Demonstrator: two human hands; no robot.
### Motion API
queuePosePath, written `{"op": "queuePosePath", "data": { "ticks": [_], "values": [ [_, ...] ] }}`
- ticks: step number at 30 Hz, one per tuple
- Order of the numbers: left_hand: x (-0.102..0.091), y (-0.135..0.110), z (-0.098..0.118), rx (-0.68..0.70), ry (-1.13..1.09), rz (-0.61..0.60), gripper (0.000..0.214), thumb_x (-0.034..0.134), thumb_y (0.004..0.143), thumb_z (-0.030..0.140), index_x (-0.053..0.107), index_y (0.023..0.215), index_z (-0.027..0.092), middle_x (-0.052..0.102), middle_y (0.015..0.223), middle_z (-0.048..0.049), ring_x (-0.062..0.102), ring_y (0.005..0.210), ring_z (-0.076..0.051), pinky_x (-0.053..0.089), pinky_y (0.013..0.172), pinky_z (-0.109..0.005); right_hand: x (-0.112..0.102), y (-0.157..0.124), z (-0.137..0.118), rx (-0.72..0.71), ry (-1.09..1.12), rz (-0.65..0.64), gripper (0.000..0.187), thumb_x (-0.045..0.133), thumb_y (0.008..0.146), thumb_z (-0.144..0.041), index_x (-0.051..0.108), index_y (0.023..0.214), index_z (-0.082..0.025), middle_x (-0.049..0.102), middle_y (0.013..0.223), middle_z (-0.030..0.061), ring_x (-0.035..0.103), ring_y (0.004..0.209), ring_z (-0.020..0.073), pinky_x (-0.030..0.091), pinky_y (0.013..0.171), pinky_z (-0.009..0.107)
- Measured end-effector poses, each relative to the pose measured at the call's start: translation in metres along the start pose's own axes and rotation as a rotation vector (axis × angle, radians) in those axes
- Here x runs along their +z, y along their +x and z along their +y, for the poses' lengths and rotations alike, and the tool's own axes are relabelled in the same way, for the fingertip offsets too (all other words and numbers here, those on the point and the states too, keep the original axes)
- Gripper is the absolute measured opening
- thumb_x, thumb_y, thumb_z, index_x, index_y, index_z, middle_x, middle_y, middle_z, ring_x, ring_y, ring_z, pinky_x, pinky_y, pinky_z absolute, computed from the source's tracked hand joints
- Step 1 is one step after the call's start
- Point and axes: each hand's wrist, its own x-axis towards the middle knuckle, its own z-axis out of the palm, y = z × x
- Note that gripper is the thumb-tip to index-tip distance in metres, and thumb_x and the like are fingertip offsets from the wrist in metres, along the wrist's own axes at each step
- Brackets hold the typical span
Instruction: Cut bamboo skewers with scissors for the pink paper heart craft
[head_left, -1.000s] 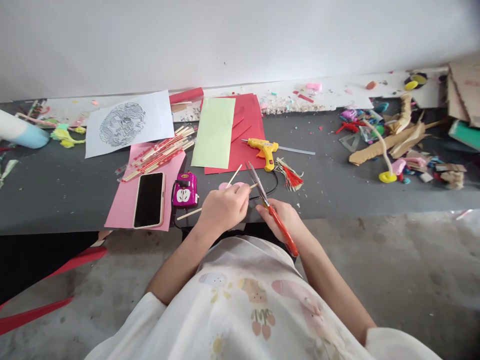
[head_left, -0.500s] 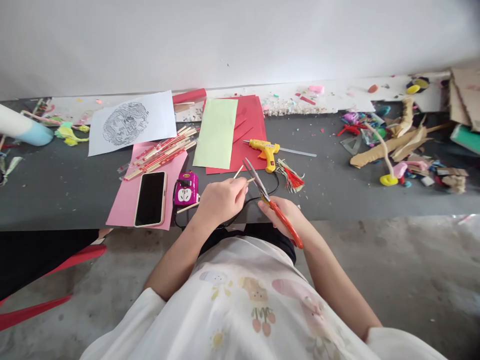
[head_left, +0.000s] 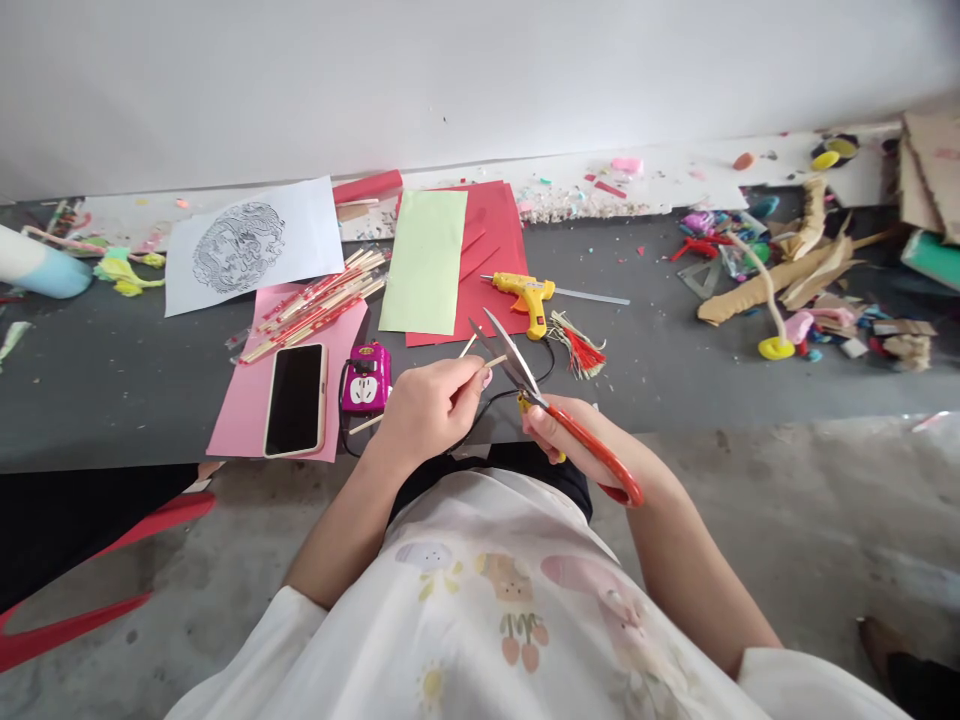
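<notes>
Between the thumb and fingers of my left hand (head_left: 433,405) is a thin wooden stick (head_left: 495,362), its tip poking out to the right. My right hand (head_left: 574,430) grips a pair of scissors (head_left: 583,435) with red and yellow handles. The scissor blades are spread apart, and the stick's tip lies at the gap between them. Beyond my hands a yellow hot glue gun (head_left: 531,297) rests partly on red paper (head_left: 495,225), a clear glue stick coming out of its back. A red and cream tassel (head_left: 577,347) lies beside it.
Left of my hands sit a purple power adapter (head_left: 367,378), a phone (head_left: 295,400) on pink paper (head_left: 236,420), and bundled wooden sticks (head_left: 319,303). Behind them lie a dragon drawing (head_left: 240,245) and green paper (head_left: 424,262). Cardboard and craft scraps (head_left: 780,285) cover the right side.
The scissors have opened wider, their handles swinging out to the right with my right hand. My left hand still holds the stick, having shifted slightly left in view.
</notes>
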Motion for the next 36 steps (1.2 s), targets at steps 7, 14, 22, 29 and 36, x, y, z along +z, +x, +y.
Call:
{"op": "queuePosePath", "data": {
  "ticks": [7,14,22,29,36],
  "values": [
    [-0.001,-0.004,0.006,-0.025,0.02,0.04,0.024,0.043,0.093,0.028,0.064,0.083,0.02,0.065,0.071,-0.0004,0.055,0.061,-0.01,0.037,0.057,-0.021,0.002,-0.004,-0.004,-0.078,-0.066,0.007,0.053,0.029,0.09,-0.065,0.054,0.087,-0.019,0.052,0.07,0.0004,0.046,0.06,0.0127,0.039,0.056,0.026],
    [0.002,-0.008,0.014,-0.023,0.329,0.061,0.021,0.042,0.092,0.025,0.062,0.084,0.021,0.063,0.066,0.0004,0.057,0.058,-0.012,0.028,0.05,-0.027,0.009,-0.001,-0.01,-0.044,-0.2,0.068,0.052,0.028,0.089,-0.068,0.048,0.084,-0.02,0.057,0.074,0.0019,0.051,0.064,0.0151,0.043,0.063,0.03],
    [0.008,-0.009,0.021,-0.007,0.497,0.028,0.019,0.041,0.091,0.02,0.058,0.084,0.02,0.062,0.066,-0.0007,0.06,0.06,-0.015,0.023,0.048,-0.029,0.012,0.006,-0.002,-0.071,-0.235,0.029,0.055,0.028,0.088,-0.068,0.049,0.097,-0.018,0.061,0.092,0.0089,0.058,0.077,0.0201,0.047,0.069,0.034],
    [0.01,-0.005,0.019,0.014,0.506,-0.014,0.019,0.04,0.091,0.02,0.059,0.086,0.02,0.062,0.066,-0.0009,0.06,0.061,-0.016,0.021,0.048,-0.03,0.013,0.008,-0.004,0.049,-0.161,0.122,0.048,0.03,0.089,-0.065,0.046,0.077,-0.021,0.056,0.07,0.0,0.051,0.057,0.0138,0.041,0.057,0.027],
    [0.015,0.002,0.017,-0.004,0.517,-0.084,0.023,0.037,0.092,0.022,0.059,0.086,0.02,0.063,0.067,-0.0013,0.06,0.061,-0.017,0.018,0.049,-0.029,0.015,0.016,-0.001,0.226,-0.216,0.245,0.045,0.043,0.085,-0.058,0.035,0.061,-0.021,0.047,0.056,-0.0028,0.044,0.05,0.0112,0.033,0.051,0.024]
  ]
}}
